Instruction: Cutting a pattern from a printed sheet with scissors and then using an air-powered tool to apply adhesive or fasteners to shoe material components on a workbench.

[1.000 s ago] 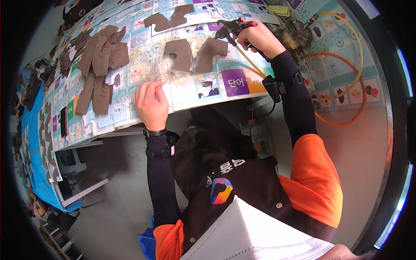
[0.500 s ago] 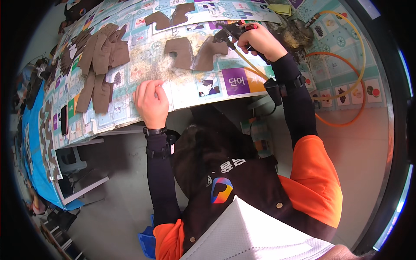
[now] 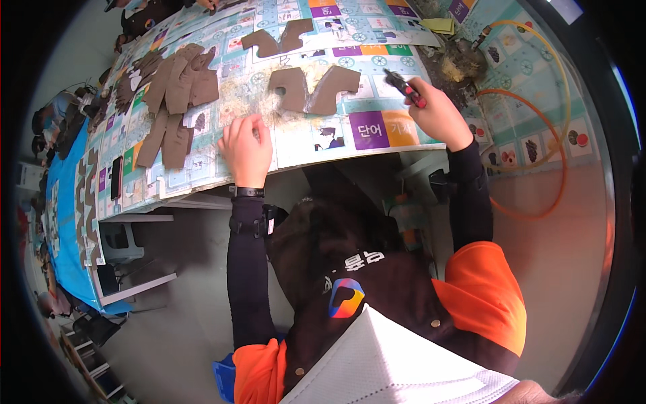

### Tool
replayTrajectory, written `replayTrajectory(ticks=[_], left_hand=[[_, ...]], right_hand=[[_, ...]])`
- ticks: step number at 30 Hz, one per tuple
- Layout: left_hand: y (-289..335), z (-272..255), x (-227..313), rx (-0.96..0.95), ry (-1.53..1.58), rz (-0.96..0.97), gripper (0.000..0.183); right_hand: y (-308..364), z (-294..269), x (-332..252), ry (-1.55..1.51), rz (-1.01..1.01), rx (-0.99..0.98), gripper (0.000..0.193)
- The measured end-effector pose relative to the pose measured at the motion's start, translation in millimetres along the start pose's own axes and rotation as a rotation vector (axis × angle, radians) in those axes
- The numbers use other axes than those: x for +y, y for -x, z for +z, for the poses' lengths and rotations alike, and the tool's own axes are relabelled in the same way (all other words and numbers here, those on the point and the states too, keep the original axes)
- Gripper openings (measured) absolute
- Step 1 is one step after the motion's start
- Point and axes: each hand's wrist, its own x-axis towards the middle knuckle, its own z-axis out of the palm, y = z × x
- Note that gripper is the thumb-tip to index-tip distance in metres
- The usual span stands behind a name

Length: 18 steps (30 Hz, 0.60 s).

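My left hand (image 3: 246, 151) rests at the table's front edge, its fingers curled in; anything inside them is hidden. Held above the right part of the table, my right hand (image 3: 439, 116) is closed around a slim black-and-red hand tool (image 3: 408, 90), whose exact kind I cannot make out. The tool points toward the far left. Between the hands, slightly farther back, lies a flat brown cut piece (image 3: 319, 91) with a V-shaped notch and a pale line along the notch. Another notched brown piece (image 3: 279, 40) lies behind it.
Brown pieces (image 3: 178, 81) overlap at the left, beside a dark phone (image 3: 116, 176). A yellow hose (image 3: 564, 74) and an orange hose (image 3: 564, 155) loop at the right, near a dark stained lump (image 3: 463, 64). A yellow pad (image 3: 439, 25) lies behind. Another person (image 3: 145, 17) is at the far left.
A black gun-like tool on a yellow hose has left my right hand, which moved nearer and right. The black-and-red tool shows fully. My left hand barely moved; the view shifted slightly.
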Motion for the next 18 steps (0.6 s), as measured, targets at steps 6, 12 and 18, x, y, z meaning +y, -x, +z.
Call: replayTrajectory(ticks=[6, 12, 18], left_hand=[[-48.1, 6.6, 33.2, -0.483, 0.01, -0.172, 0.029], [-87.9, 7.9, 61.5, -0.341, 0.18, 0.022, 0.023], [-231.2, -5.2, 91.3, -0.124, 0.587, 0.174, 0.02]], right_hand=[[20.3, 17.5, 56.2, 0.654, 0.114, 0.298, 0.032], [37.8, 37.8, 29.5, 0.583, 0.046, 0.529, 0.055], [28.4, 65.6, 19.7, 0.328, -0.151, 0.71, 0.044]])
